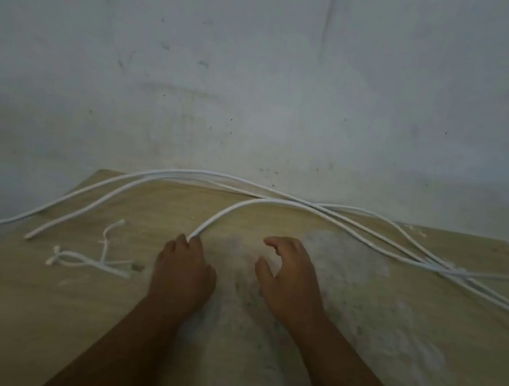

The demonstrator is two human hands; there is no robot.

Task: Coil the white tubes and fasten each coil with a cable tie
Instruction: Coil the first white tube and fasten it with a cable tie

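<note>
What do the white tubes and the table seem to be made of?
The white tubes look like flexible plastic, smooth and matte: they bend in long curves. The table looks like bare wood or plywood, with faint grain and whitish patches.

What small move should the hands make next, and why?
Probably take a firm grip with the left hand on the end of the near tube, which meets its fingertips, and draw it closer to begin a loop. All the tubes lie uncoiled across the table, the right hand hovers open and empty, and the cable ties lie untouched.
</note>
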